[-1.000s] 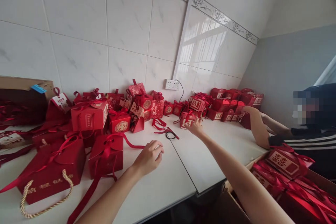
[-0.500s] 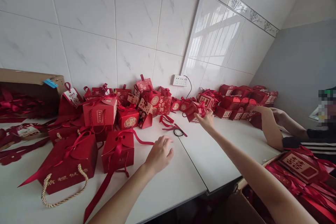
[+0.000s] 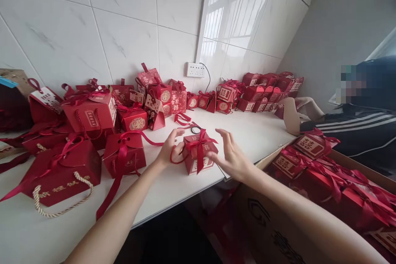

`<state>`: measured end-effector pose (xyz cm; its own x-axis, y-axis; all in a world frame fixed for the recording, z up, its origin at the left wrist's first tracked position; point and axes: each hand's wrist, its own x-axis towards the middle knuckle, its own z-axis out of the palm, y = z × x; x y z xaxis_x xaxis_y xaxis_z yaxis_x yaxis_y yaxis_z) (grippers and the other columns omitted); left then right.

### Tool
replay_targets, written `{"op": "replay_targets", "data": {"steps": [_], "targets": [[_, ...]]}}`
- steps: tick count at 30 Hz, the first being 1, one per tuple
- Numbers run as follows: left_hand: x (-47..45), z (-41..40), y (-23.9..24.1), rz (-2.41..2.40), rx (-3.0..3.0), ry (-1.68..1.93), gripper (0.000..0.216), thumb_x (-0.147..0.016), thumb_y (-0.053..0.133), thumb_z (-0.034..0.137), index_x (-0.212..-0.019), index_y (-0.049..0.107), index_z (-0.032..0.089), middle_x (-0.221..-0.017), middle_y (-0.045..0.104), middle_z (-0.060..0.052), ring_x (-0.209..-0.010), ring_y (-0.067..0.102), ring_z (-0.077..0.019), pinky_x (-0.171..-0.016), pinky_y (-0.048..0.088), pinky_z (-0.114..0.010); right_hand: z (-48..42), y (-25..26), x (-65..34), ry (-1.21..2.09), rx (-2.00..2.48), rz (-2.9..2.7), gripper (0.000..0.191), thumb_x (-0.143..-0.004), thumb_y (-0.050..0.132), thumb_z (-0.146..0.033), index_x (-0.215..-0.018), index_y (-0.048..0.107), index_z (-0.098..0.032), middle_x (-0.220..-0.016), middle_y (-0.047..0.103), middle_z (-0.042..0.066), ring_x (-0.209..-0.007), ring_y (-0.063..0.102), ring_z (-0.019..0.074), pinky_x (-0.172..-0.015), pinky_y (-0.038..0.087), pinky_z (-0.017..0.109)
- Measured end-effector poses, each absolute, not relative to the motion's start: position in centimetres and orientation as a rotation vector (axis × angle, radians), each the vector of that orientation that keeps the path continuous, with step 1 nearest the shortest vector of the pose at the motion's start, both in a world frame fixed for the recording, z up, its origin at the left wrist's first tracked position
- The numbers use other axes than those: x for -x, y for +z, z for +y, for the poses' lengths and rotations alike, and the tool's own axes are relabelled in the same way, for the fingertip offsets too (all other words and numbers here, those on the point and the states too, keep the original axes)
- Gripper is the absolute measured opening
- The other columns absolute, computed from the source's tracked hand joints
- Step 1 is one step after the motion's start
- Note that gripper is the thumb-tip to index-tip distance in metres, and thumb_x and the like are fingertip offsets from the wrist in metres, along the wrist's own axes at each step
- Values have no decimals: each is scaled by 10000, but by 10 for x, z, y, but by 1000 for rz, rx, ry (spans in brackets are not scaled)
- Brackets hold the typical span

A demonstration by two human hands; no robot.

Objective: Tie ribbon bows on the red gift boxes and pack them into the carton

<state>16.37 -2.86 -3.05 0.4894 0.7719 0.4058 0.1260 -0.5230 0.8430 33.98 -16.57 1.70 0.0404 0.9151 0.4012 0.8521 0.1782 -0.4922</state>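
A small red gift box [image 3: 198, 153] tied with a red ribbon stands near the front edge of the white counter [image 3: 173, 192], between my two hands. My left hand [image 3: 169, 149] is at its left side, fingers curled around the box's edge and ribbon loop. My right hand [image 3: 231, 156] touches its right side with the fingers spread. Just left of the box stands another red ribboned box [image 3: 124, 155].
Many red gift boxes crowd the counter along the tiled wall [image 3: 93, 109] and far corner [image 3: 262, 93]. A red bag with a rope handle [image 3: 58, 177] sits front left. A cardboard carton [image 3: 321, 181] of red boxes is at right. Another person in a striped top [image 3: 352, 126] leans on the counter.
My right hand drew a small red box from the far pile toward me and set it near the front edge. My left hand moved onto its left side. The view shifted.
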Motion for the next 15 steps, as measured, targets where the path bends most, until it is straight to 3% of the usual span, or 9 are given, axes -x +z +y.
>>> {"op": "replay_targets", "data": {"steps": [4,7,10,15], "targets": [[-138,-16,-10,443,-1958,438,415,-642,605,256,-1054,585,208,-1093,646,-83,-1072,578,-276,-895,468,-389,-134,32,-353,292,1673,-1769,384,-899,400,-476,-1153,478,-198,-1205,536,120,-1089,546,224,-939,434,403],[-121,-9,-6,453,-1939,307,533,-551,587,112,-1065,614,252,-1115,656,-64,-1067,590,-264,-845,495,-358,-118,21,-358,489,1709,-1718,282,-881,466,-407,-1048,530,-189,-1142,590,93,-967,600,192,-863,472,362],[-120,-7,-7,567,-1892,488,561,-504,498,66,-1025,633,228,-1139,645,-81,-1042,606,-262,-814,503,-364,-116,10,-359,582,1691,-1638,294,-859,503,-399,-1082,504,-208,-1147,591,80,-958,603,182,-808,489,336],[-142,-10,-4,825,-1683,1138,280,-565,433,136,-791,596,165,-880,650,-61,-774,649,-189,-644,501,-301,-123,8,-356,550,1674,-1615,268,-858,500,-393,-1054,513,-211,-1113,598,77,-974,594,182,-833,473,345]]}}
